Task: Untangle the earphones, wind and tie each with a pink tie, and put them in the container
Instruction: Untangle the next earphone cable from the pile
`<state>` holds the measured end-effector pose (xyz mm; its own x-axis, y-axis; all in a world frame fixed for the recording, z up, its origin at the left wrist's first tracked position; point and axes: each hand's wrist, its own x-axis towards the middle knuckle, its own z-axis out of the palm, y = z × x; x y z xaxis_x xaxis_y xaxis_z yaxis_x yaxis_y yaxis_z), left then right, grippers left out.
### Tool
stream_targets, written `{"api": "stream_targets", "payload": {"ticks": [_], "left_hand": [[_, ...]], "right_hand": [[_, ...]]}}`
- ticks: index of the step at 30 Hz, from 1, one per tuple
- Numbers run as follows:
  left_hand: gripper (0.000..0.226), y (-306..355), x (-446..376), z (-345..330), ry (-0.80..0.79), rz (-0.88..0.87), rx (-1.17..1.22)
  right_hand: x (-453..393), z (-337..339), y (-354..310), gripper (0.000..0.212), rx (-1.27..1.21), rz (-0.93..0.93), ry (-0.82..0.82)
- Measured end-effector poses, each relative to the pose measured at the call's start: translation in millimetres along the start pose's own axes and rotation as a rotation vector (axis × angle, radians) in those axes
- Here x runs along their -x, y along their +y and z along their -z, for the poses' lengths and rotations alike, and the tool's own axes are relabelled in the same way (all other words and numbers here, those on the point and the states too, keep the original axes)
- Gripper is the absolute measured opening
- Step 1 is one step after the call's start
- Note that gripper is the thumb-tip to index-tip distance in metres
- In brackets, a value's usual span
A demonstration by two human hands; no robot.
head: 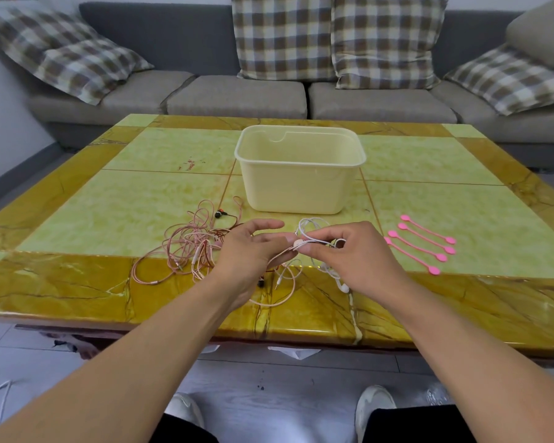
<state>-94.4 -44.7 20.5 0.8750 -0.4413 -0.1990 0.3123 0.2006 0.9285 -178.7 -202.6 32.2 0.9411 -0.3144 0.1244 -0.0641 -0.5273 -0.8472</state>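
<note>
At table's near edge | I'm pinching the white earphones (314,241) in my right hand (349,254), left hand (250,251) hanging relaxed, holding nothing | pink tangle (189,247) lying just left | I'm judging: tease loops slowly, never yanking | ties (421,243) right, container (301,167) behind.

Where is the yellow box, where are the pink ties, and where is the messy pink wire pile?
yellow box (296,187): head view, on its front wall.
pink ties (421,243): head view, on the strap of a middle tie.
pink wire pile (191,243): head view, on the tangled loops.
</note>
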Motion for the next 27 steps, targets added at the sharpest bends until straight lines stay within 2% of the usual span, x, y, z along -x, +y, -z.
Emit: {"api": "stream_targets", "payload": {"ticks": [4, 8, 13, 15, 20, 25, 27], "left_hand": [[0.031, -3.7, -0.4, -2.3, 0.019, -0.04, -0.015], [0.023, -4.1, 0.1, -4.2, -0.044, -0.045, 0.02], [0.014, 1.6, -0.8, -4.3, -0.1, 0.032, 0.162], [0.01, 2.5, -2.0, -3.9, -0.108, 0.073, 0.205], [0.016, 0.5, -4.9, -0.5, -0.162, 0.132, 0.183], [0.025, -0.8, -3.2, 2.7, -0.224, 0.195, 0.11], [0.02, -0.9, -2.6, 3.7, -0.216, 0.196, 0.094]], "right_hand": [[-2.5, -5.4, 4.4, 0.015, 0.002, -0.021, 0.068], [-5.1, -5.7, 7.1, 0.007, -0.016, -0.038, 0.118], [-4.4, -6.3, 5.7, 0.005, -0.054, -0.023, 0.157], [-3.8, -7.0, 3.8, 0.012, -0.077, 0.002, 0.158], [-4.2, -8.8, 0.4, 0.014, -0.116, 0.027, 0.177], [-4.2, -7.1, 2.0, 0.005, -0.074, 0.01, 0.199], [-4.5, -7.8, 4.4, 0.007, -0.041, 0.014, 0.177]]}}
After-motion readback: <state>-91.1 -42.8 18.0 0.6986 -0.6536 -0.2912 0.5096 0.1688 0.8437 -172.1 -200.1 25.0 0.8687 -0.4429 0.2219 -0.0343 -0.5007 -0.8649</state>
